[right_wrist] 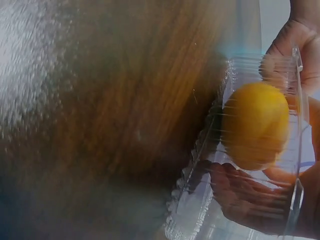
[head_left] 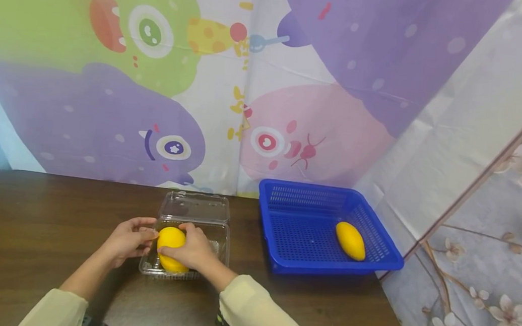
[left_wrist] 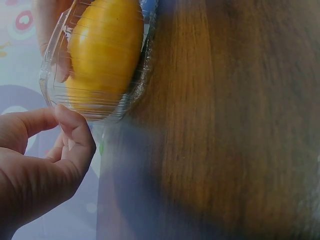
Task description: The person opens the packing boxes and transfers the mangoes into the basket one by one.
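A clear plastic clamshell box [head_left: 224,246] lies on the table with its lid [head_left: 194,208] folded back. Inside it is a yellow mango [head_left: 171,237], with another yellow mango [head_left: 173,265] showing just in front of it. My right hand [head_left: 195,249] reaches into the box and grips the mango at the back, thumb on its near side. Through the clear wall in the right wrist view, the fingers of my right hand [right_wrist: 240,192] show beside a mango [right_wrist: 256,127]. At the left rim, my left hand [left_wrist: 50,160] pinches the box edge between thumb and forefinger.
To the right stands a blue plastic basket [head_left: 276,262] with one yellow mango [head_left: 351,241] in it. A cartoon-printed cloth [head_left: 225,155] hangs behind the brown wooden table [head_left: 57,219]. A flower-patterned panel [head_left: 484,279] borders the right side.
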The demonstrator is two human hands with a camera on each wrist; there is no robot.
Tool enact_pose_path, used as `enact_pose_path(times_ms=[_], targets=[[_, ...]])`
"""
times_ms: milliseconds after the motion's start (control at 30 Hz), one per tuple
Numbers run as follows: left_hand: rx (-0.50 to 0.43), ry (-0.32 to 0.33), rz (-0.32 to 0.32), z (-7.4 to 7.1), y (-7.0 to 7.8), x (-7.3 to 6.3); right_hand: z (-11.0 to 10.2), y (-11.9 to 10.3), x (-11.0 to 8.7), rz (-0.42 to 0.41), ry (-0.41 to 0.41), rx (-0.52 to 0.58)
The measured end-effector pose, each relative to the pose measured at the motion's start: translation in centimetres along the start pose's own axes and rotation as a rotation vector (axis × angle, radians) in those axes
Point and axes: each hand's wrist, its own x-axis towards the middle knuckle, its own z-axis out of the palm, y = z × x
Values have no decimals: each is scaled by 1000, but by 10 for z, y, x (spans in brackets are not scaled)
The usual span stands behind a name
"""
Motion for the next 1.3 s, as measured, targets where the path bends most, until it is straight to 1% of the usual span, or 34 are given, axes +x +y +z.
enact_pose_path(times_ms=[133, 500, 633, 767, 933, 1067, 1300], targets=[[4, -5, 3, 0, 0, 1, 3, -1, 0, 16, -4, 30], [25, -1, 2, -1, 0, 1, 10, -11, 0, 60, 30, 3], [29, 1, 7, -1, 0, 1, 13, -14, -1, 68, 43, -38], [32, 7, 6, 0, 0, 0, 17, -15, 0, 78, 56, -120], [28, 9, 9, -1, 1, 1, 21, -16, 1, 59, 79, -193], [24, 8, 8, -1, 0, 1, 21, -15, 1, 57, 79, -173], [20, 0, 7, -1, 0, 0, 18, -14, -1, 66, 35, -97]])
